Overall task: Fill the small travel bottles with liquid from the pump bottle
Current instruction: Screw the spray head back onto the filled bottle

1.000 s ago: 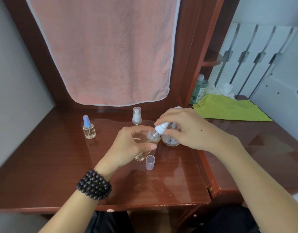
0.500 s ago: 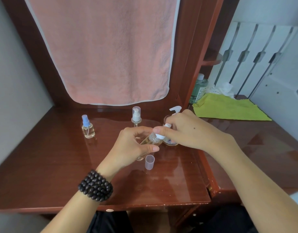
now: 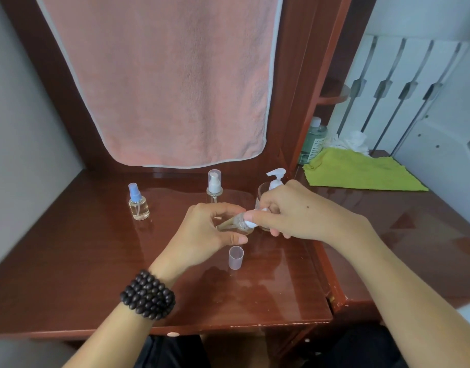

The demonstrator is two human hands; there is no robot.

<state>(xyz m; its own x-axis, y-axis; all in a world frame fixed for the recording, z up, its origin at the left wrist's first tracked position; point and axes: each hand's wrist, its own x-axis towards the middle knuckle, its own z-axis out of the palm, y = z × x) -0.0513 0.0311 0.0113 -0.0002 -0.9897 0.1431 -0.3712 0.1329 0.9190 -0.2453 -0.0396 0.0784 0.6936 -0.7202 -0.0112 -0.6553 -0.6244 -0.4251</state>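
My left hand (image 3: pixel 204 235) grips a small clear travel bottle (image 3: pixel 237 223), tilted with its neck toward the right. My right hand (image 3: pixel 294 211) pinches the bottle's white spray top (image 3: pixel 251 223) at the neck. Behind my right hand stands the clear pump bottle (image 3: pixel 275 179) with a white pump head, its body mostly hidden. A loose translucent cap (image 3: pixel 236 258) stands upright on the desk just below my hands. Two more small bottles stand farther back: one with a blue sprayer (image 3: pixel 138 201) at the left and a tall one with a white sprayer (image 3: pixel 215 185) in the middle.
The red-brown desk (image 3: pixel 96 261) has a glossy top and a front edge near me. A pink towel (image 3: pixel 162 81) hangs behind it. To the right lie a green cloth (image 3: pixel 361 171), a green-tinted bottle (image 3: pixel 313 140) and white crumpled tissue (image 3: pixel 353 140).
My right hand has lowered the white spray top onto the neck of the travel bottle. The pump bottle's head now shows above my right hand.
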